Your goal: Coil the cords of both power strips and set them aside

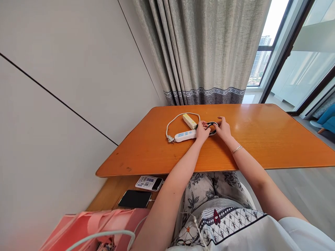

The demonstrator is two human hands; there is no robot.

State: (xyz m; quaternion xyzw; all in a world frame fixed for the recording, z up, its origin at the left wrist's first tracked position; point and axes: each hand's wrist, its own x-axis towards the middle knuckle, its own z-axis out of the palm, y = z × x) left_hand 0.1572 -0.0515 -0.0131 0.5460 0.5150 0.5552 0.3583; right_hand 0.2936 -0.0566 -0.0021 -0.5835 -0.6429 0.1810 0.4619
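Note:
Between my hands is a black ring with a pale edge [214, 132], shaped like a roll of tape; its exact kind is too small to make out. My left hand [202, 132] grips its left side with bent fingers. On the right side, the thumb and fingers of my right hand [223, 129] pinch the ring, with the index finger lifted. A white power strip [185, 135] with blue socket faces lies just left of my left hand, its right end hidden. Its white cord [169, 122] loops behind to a plug [170, 139]. A narrow pale yellow box [189, 121] lies inside that loop.
The orange wooden table [274, 139] reaches toward a grey curtain [209, 48], with a wall [65, 139] on the left. Below its front edge are a black phone [134, 199], a second device with a printed label [149, 183] and a pink bag [104, 226].

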